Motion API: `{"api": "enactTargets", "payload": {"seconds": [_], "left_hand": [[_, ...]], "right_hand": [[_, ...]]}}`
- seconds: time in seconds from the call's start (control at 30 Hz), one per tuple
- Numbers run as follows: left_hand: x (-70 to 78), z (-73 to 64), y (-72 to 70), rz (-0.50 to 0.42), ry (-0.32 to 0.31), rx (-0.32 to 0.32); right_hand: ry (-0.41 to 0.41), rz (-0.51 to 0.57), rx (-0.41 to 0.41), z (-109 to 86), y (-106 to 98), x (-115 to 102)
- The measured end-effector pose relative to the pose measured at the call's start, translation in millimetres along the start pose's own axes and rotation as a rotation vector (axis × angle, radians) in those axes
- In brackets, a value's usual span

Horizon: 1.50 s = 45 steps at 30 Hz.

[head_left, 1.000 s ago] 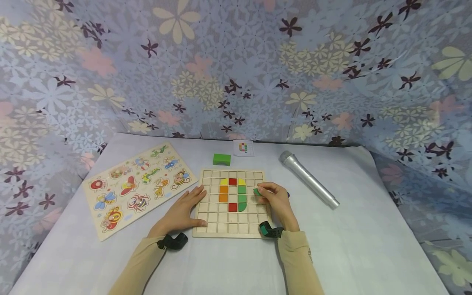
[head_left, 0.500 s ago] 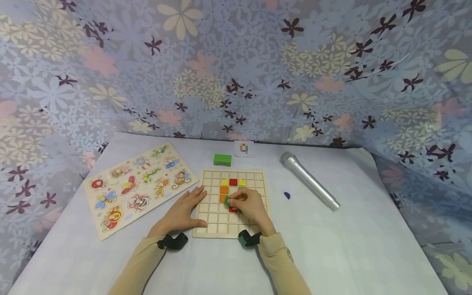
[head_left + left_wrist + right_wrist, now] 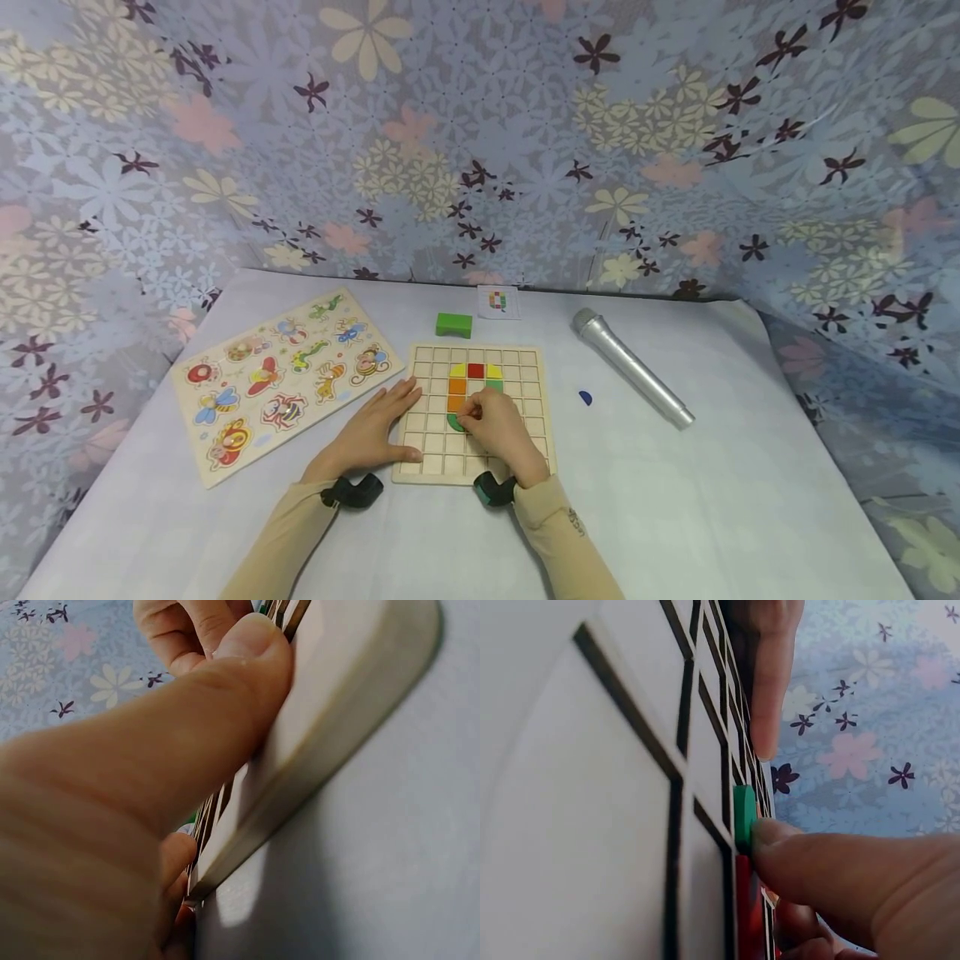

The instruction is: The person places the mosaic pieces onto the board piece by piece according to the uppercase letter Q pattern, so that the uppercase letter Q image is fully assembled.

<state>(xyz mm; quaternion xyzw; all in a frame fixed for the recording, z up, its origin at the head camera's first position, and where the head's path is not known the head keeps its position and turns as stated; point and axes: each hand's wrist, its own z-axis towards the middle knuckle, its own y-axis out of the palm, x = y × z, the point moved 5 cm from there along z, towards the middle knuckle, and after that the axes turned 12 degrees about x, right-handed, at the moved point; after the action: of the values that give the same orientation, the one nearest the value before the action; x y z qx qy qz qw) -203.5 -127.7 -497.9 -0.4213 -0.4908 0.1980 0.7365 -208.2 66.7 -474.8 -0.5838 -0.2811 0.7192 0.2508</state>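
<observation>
A wooden grid board [image 3: 435, 465] lies on the table with red, yellow, orange and green pieces in its cells. My left hand [image 3: 366, 433] rests along the board's left edge, fingers spread; the left wrist view shows its thumb [image 3: 247, 656] on the rim. Over the board's middle, my right hand [image 3: 501, 423] pinches a green quarter-round piece [image 3: 454, 423] at the cell below the orange squares [image 3: 457, 395]. In the right wrist view the thumb touches this green piece [image 3: 743, 814], beside a red one [image 3: 744, 900]. The right hand hides some of the pieces.
A picture puzzle board [image 3: 285, 367] with insects lies at the left. Behind the grid board are a green block [image 3: 453, 325] and a small pattern card [image 3: 498, 302]. To the right lie a blue half-round piece [image 3: 585, 398] and a silver microphone [image 3: 633, 367].
My right hand has moved left from the board's right side, carrying the green piece down to the cell below the orange squares. The blue piece has come into view. My left hand stays put.
</observation>
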Motion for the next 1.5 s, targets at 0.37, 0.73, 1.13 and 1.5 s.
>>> {"api": "enactTargets", "payload": {"seconds": [0.37, 0.73, 1.13, 1.5], "left_hand": [[0.9, -1.6, 3.4, -0.012, -0.008, -0.002], [-1.4, -2.7, -2.4, 0.004, -0.024, -0.001], [-0.3, -3.1, -0.7, 0.0, -0.028, -0.01], [0.5, -0.2, -0.6, -0.004, -0.013, 0.001]], "right_hand": [[0.232, 0.277, 0.054, 5.0, -44.1, 50.0], [0.545, 0.299, 0.289, -13.6, -113.0, 131.4], [0.416, -0.075, 0.413, -15.3, -111.3, 120.5], [0.448, 0.267, 0.326, -18.6, -111.4, 143.0]]}}
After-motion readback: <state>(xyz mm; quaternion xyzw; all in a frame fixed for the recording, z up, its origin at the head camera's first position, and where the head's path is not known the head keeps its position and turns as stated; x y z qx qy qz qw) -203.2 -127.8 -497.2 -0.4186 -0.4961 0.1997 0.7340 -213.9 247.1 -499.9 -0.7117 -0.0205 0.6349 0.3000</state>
